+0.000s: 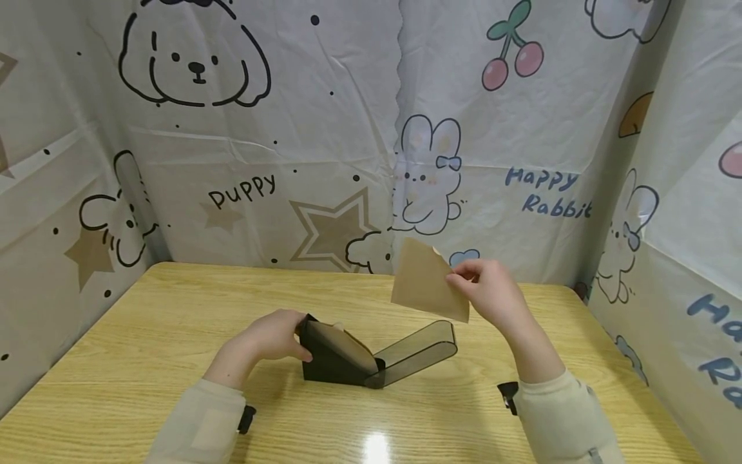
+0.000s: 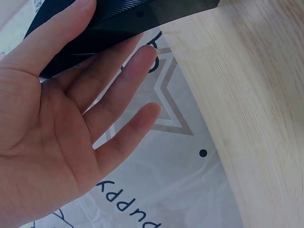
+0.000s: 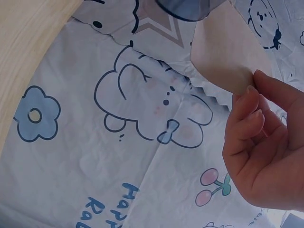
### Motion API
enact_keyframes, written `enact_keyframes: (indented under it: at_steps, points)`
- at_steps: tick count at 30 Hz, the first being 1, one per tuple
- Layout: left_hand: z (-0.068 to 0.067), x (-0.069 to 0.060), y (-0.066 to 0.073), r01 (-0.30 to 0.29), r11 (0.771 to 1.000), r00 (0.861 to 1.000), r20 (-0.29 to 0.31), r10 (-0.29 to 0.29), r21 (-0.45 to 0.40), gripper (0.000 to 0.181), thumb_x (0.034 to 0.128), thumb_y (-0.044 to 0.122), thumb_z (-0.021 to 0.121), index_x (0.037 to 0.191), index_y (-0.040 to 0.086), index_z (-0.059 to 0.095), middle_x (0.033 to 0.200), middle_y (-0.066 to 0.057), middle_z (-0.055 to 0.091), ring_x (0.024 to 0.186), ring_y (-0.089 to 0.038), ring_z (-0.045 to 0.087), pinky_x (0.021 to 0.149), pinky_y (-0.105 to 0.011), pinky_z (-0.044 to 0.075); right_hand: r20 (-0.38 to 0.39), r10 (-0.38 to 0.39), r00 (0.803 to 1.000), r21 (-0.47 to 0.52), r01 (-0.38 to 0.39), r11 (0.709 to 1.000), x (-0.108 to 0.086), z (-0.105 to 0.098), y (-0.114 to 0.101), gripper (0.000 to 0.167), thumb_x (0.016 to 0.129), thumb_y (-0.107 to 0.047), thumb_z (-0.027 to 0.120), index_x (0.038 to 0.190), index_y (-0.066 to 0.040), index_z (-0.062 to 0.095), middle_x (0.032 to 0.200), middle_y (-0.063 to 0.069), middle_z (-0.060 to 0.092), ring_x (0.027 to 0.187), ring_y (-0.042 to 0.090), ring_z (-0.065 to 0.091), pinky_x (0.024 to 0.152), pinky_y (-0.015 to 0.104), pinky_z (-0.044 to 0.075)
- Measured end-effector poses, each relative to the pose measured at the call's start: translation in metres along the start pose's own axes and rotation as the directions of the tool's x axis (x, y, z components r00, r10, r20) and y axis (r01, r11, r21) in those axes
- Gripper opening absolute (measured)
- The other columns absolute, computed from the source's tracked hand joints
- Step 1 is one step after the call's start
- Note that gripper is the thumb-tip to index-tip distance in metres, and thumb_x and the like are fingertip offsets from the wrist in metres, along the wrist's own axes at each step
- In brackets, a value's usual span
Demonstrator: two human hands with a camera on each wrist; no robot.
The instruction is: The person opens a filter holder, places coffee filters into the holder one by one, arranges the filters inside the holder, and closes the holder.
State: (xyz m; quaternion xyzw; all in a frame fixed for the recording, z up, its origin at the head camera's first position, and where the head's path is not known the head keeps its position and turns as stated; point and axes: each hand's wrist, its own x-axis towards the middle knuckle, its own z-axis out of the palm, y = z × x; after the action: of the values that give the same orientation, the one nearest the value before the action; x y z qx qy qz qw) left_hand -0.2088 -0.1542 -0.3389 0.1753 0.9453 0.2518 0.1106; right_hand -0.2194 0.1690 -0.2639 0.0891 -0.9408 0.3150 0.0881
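Observation:
A black wedge-shaped coffee filter holder stands on the table with its smoky see-through lid swung open to the right. Brown paper filters stick up inside it. My left hand grips the holder's tall left end; in the left wrist view the thumb lies over its ribbed black side, while the other fingers spread beside it. Above the lid, my right hand pinches one brown paper coffee filter by its right edge, between thumb and fingertips. The filter hangs in the air, apart from the holder.
The wood-grain table runs back to a printed cloth curtain, which also encloses both sides. A dark strap piece sits at the right wrist and another at the left.

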Motion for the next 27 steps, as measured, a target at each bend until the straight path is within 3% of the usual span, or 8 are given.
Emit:
enact_keyframes:
  at_steps: [11, 27]
  points:
    - [0.000, 0.000, -0.001, 0.003, 1.000, 1.000, -0.003, -0.003, 0.005, 0.030, 0.0717, 0.017, 0.080, 0.095, 0.012, 0.063, 0.111, -0.011, 0.065, 0.105, -0.032, 0.060, 0.086, -0.046, 0.049, -0.012, -0.013, 1.000, 0.042, 0.014, 0.999, -0.005, 0.002, -0.014, 0.017, 0.088, -0.017, 0.064, 0.093, -0.001, 0.070, 0.087, 0.012, 0.067, 0.076, 0.020, 0.057, 0.063, 0.026, 0.045]
    - [0.000, -0.001, 0.001, 0.010, 1.000, 1.000, -0.007, -0.010, 0.005, 0.029, 0.0711, 0.017, 0.080, 0.093, 0.013, 0.063, 0.108, -0.009, 0.066, 0.103, -0.031, 0.061, 0.085, -0.046, 0.050, 0.030, -0.039, 0.999, 0.035, 0.038, 0.999, -0.011, 0.015, -0.030, 0.015, 0.089, -0.019, 0.063, 0.091, -0.006, 0.071, 0.085, 0.006, 0.069, 0.072, 0.015, 0.057, 0.064, 0.027, 0.046]
